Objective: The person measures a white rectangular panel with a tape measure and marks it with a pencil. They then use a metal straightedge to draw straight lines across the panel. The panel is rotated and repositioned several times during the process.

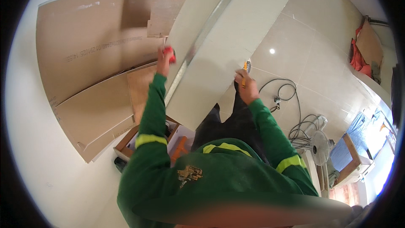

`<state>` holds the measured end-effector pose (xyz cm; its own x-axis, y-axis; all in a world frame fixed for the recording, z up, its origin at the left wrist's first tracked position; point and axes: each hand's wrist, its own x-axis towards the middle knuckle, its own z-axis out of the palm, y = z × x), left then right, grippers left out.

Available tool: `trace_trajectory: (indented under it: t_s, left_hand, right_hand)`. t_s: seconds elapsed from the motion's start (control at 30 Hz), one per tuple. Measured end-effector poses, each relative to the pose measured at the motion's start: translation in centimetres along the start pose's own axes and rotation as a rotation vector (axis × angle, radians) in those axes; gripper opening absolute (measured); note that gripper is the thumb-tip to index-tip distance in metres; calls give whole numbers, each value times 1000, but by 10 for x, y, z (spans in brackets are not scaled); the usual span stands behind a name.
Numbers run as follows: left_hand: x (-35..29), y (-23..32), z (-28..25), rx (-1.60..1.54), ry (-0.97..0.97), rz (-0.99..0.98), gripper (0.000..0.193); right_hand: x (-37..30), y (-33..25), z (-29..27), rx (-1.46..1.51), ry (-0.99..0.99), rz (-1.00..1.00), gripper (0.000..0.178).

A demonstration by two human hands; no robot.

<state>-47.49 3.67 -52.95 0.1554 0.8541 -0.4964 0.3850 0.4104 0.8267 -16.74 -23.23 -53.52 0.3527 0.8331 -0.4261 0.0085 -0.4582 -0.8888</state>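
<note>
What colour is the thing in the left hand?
The held thing is mostly red, shown best in the head view.

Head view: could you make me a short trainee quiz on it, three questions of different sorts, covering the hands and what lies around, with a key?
1. Multiple choice. What colour is the small object in the left hand?
A) blue
B) red
C) white

2. True or false. The dark cable lies on the tiled floor to the person's right.

3. Fill in the colour. The right hand holds a slim tool that is mainly ____.

Key: 1. B, red. 2. True. 3. Yellow.
</note>
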Motion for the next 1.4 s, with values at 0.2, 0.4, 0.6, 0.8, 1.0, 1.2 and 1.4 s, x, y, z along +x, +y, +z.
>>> trace_trajectory:
  t_s: [0.2,0.4,0.6,0.8,1.0,1.2,1.4]
  left_hand:
    - [-213,-79,-54,-991,-9,-398,45]
    - [-344,-126,-95,-1127,-39,-418,52]
    - [-395,-146,-151,-1019,-143,-453,47]
    - [-351,-168,-168,-890,-134,-469,25]
    - [-275,-172,-134,736,-24,4,36]
    - [-221,-144,-110,1286,-94,-18,62]
    - [-195,-142,-106,1431,-250,-91,64]
  right_hand:
    - [58,-59,167,-38,179,-26,45]
    - [114,-41,249,-297,543,-124,45]
    - [150,-41,254,-359,533,-131,45]
    - [141,-44,226,-340,525,-175,50]
    - [-15,-7,191,-183,577,-256,40]
    - [-160,69,135,-119,643,34,31]
    - [-193,119,72,-265,723,114,29]
